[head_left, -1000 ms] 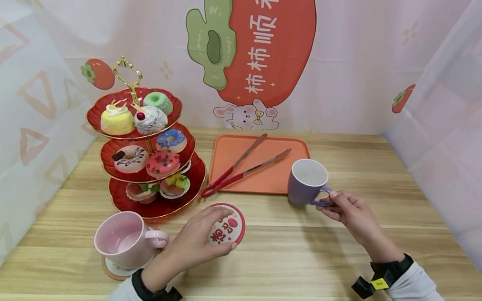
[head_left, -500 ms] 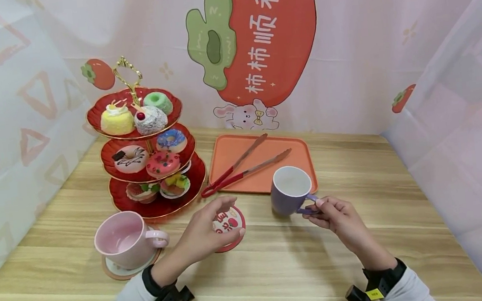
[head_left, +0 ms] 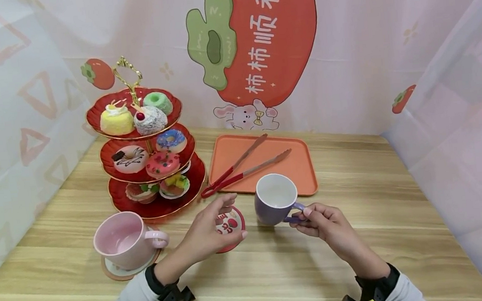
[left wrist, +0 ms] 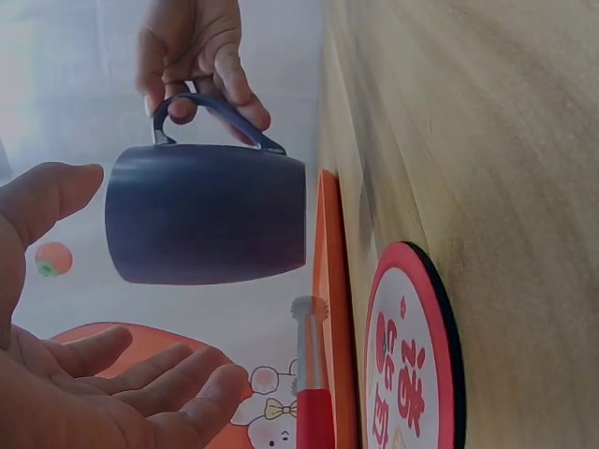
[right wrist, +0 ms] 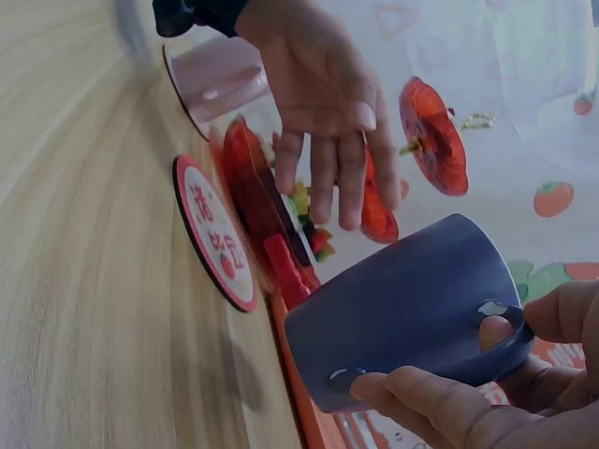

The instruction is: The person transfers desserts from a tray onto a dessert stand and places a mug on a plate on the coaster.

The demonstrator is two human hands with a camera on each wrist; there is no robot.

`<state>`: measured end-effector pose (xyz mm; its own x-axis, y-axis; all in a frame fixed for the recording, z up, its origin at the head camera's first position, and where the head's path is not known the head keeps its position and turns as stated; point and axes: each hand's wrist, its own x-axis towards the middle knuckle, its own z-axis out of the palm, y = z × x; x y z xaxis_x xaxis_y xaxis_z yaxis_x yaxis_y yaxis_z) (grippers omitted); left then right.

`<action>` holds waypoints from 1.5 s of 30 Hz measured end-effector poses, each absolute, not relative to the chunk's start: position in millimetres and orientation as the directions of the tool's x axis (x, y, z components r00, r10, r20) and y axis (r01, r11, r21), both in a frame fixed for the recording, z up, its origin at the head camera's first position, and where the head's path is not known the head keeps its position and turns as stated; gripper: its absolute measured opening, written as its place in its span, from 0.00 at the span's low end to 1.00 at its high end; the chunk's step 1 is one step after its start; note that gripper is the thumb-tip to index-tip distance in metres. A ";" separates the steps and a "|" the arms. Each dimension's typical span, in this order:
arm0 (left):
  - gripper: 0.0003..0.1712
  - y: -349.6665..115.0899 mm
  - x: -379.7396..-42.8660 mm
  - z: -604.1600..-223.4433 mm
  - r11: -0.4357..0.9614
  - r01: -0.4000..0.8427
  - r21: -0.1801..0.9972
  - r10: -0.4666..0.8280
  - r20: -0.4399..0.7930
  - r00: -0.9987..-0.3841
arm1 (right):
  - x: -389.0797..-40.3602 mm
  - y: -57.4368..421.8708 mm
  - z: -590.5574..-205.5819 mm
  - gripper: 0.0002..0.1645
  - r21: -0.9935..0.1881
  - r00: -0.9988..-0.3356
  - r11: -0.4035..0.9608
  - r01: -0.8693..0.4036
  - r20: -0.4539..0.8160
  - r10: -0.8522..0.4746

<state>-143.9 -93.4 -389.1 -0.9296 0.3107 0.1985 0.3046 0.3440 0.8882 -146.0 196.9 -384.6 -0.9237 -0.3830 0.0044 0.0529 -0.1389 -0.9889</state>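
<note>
My right hand (head_left: 327, 226) grips the handle of a purple mug (head_left: 274, 200) and holds it above the table; a gap shows under the mug in the left wrist view. The mug is upright, pale inside. My left hand (head_left: 207, 234) hovers with fingers spread and thumb apart, holding nothing. Beneath it a round coaster (head_left: 233, 225) with a red rim and red lettering lies on the table, partly hidden by the hand. In the right wrist view, my fingers curl round the handle of the mug (right wrist: 402, 309), and the coaster (right wrist: 215, 234) lies off to its left.
A pink mug (head_left: 122, 242) stands on another coaster (head_left: 116, 272) at left. Behind it rises a three-tier red stand (head_left: 112, 183) of cakes, donuts and tarts. Red-handled tongs (head_left: 235, 177) lie across an orange tray (head_left: 301, 178) at the back. Printed curtains (head_left: 345, 65) surround the table.
My right hand has carried the purple mug left and nearer, away from the tray and toward the coaster. My left hand has shifted slightly right and its fingers have lifted.
</note>
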 end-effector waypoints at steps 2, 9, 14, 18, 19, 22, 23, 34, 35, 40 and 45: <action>0.44 -92.5 -143.8 -388.5 0.337 0.302 0.891 0.311 0.197 -0.930 | -144.9 193.1 -384.0 0.15 -0.990 -0.916 -0.134 0.048 0.010 -0.400; 0.51 -87.5 -144.4 -387.5 0.347 0.331 0.878 0.299 0.231 -0.926 | -142.7 181.2 -383.0 0.21 -0.994 -0.892 -0.102 0.040 0.010 -0.452; 0.54 -81.8 -144.5 -388.5 0.337 0.411 0.847 0.279 0.327 -0.903 | -141.1 175.7 -379.5 0.22 -0.996 -0.880 -0.088 0.035 0.011 -0.475; 0.54 -77.3 -144.6 -389.4 0.292 0.442 0.848 0.263 0.373 -0.890 | -141.1 171.1 -377.9 0.23 -0.996 -0.869 -0.088 0.035 0.013 -0.495; 0.54 -76.3 -144.5 -389.5 0.275 0.440 0.855 0.259 0.375 -0.890 | -141.1 170.0 -377.6 0.23 -0.996 -0.867 -0.087 0.037 0.011 -0.499; 0.54 -73.4 -143.7 -389.5 0.254 0.414 0.874 0.224 0.363 -0.904 | -141.0 167.7 -377.0 0.23 -0.996 -0.864 -0.082 0.043 0.004 -0.504; 0.53 -72.3 -143.4 -389.8 0.253 0.403 0.880 0.210 0.357 -0.910 | -140.9 167.2 -376.7 0.23 -0.996 -0.863 -0.079 0.045 0.001 -0.506; 0.48 -67.9 -142.4 -392.4 0.294 0.380 0.877 0.098 0.368 -0.925 | -139.9 164.9 -376.3 0.23 -0.996 -0.861 -0.058 0.063 -0.025 -0.507; 0.48 -68.1 -142.3 -392.7 0.304 0.383 0.872 0.092 0.374 -0.923 | -140.0 164.9 -376.2 0.23 -0.997 -0.860 -0.056 0.061 -0.024 -0.510; 0.48 -69.3 -142.2 -394.3 0.312 0.388 0.867 0.077 0.384 -0.920 | -140.2 163.9 -375.2 0.24 -0.997 -0.856 -0.039 0.060 -0.032 -0.516; 0.48 -70.5 -142.2 -395.8 0.289 0.394 0.872 0.072 0.391 -0.918 | -140.3 162.7 -375.4 0.24 -0.997 -0.856 -0.029 0.065 -0.041 -0.515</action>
<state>-142.2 -70.5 -395.8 -0.9176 0.0721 0.3909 0.3943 0.2894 0.8722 -140.3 162.7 -375.4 -0.8561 -0.5152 -0.0406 0.0648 -0.0290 -0.9975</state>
